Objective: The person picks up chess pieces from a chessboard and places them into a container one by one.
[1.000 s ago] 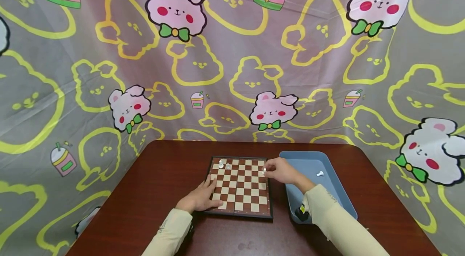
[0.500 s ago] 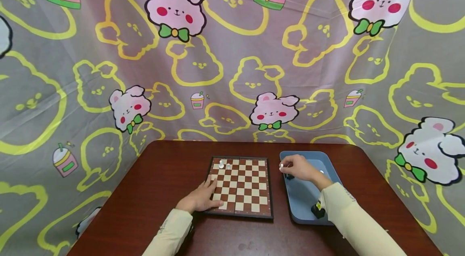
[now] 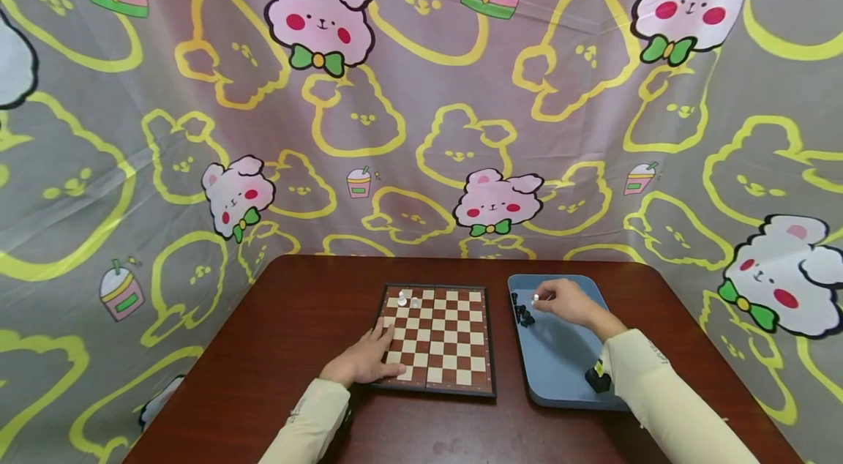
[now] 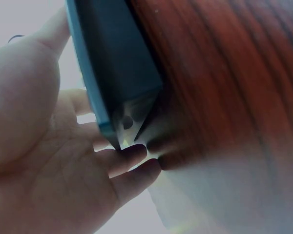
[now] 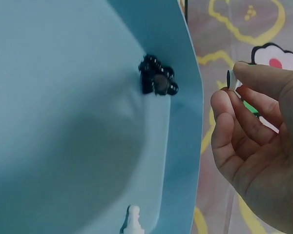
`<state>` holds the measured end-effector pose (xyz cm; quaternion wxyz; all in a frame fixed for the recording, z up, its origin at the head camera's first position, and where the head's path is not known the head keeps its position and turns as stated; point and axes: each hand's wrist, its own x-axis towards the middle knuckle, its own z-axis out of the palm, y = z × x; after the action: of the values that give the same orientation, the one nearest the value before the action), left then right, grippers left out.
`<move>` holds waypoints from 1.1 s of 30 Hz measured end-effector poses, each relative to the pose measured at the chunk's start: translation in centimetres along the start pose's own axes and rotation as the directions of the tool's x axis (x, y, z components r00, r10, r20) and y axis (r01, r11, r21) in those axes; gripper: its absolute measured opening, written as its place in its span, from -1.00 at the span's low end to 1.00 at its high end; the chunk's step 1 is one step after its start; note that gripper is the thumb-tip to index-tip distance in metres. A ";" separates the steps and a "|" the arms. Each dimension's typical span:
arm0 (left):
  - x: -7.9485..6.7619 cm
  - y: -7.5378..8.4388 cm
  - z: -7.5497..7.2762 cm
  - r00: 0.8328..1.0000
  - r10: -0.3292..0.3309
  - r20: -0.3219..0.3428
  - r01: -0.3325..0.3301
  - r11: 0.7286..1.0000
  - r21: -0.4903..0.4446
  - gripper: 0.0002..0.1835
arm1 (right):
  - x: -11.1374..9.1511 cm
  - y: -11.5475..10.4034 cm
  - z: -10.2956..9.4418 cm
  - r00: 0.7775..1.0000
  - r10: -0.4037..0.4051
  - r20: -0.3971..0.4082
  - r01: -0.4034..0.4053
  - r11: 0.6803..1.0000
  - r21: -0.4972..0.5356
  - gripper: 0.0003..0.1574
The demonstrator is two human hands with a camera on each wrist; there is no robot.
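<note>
My left hand (image 3: 365, 358) rests at the left edge of a brown-and-cream chessboard (image 3: 454, 336), its fingers spread over the squares. In the left wrist view the fingers (image 4: 132, 180) lie by a corner of the board's dark side (image 4: 122, 58). Over the blue tray (image 3: 560, 354), my right hand (image 3: 569, 301) pinches a small white chess piece (image 5: 231, 79) between thumb and fingertips; its dark base faces outward in the right wrist view. Two white pieces stand at the board's far left, a taller one (image 3: 402, 298) and a shorter one (image 3: 415, 303).
Several black chess pieces (image 5: 158, 75) lie bunched by the tray's wall. A white pawn (image 5: 133, 222) lies elsewhere on the tray floor. The tray stands right of the board on a dark red wooden table (image 3: 290, 317). A patterned curtain (image 3: 421, 120) hangs behind.
My right hand has moved right, from the board's far right edge to over the tray, carrying the white piece. The left hand has stayed on the board.
</note>
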<state>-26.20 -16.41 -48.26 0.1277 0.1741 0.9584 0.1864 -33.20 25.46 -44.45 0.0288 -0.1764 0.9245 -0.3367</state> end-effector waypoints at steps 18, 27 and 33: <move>-0.1 0.0 0.2 1.000 -0.002 0.003 0.002 1.000 -0.004 -0.02 | -0.6 1.9 -1.0 0.999 0.038 0.014 -0.038 0.999 -0.008 -0.78; 0.0 0.0 0.2 1.000 -0.008 -0.003 0.008 1.000 0.002 -0.02 | -0.5 1.5 -1.2 1.000 0.029 0.001 -0.029 1.000 -0.003 -0.75; 0.0 -0.1 0.1 1.000 -0.009 0.001 0.009 1.000 0.001 -0.01 | -0.2 0.7 -0.9 1.000 0.006 -0.005 -0.006 1.000 -0.011 -0.77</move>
<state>-26.21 -16.44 -48.43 0.1288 0.1699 0.9592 0.1855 -33.39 26.52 -44.19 0.0264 -0.1731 0.9270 -0.3317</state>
